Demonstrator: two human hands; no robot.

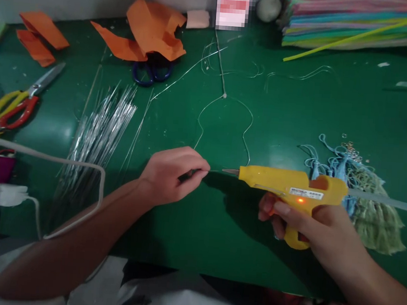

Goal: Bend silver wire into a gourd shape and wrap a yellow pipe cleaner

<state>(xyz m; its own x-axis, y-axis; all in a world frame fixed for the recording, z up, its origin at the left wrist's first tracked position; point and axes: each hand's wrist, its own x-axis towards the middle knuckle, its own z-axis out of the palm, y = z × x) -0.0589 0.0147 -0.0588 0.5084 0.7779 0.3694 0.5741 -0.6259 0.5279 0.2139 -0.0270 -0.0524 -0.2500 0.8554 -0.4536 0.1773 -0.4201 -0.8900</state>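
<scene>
My left hand (pixel 174 173) is closed, thumb and forefinger pinching the end of a thin wire (pixel 201 121). That wire bends into a wavy, vase-like outline and meets a darker stem (pixel 221 63) at a small pale blob (pixel 224 96). A yellow glue gun (pixel 274 178) is gripped in my right hand (pixel 310 225), with fingers near its trigger and an orange light glowing on its side. Its metal nozzle points left, a short way from my left fingertips and close to the wire's lower part. A clear glue stick (pixel 384 200) sticks out of its back.
Loose silvery wires (pixel 104 122) lie left of centre. Scissors (pixel 29 98), orange paper (pixel 156 30) and dark blue handles (pixel 152 72) sit farther back. Blue and green tassels (pixel 370 210) lie at right, pipe cleaners (pixel 355 23) at back right. A white cord (pixel 64 154) passes over my left forearm.
</scene>
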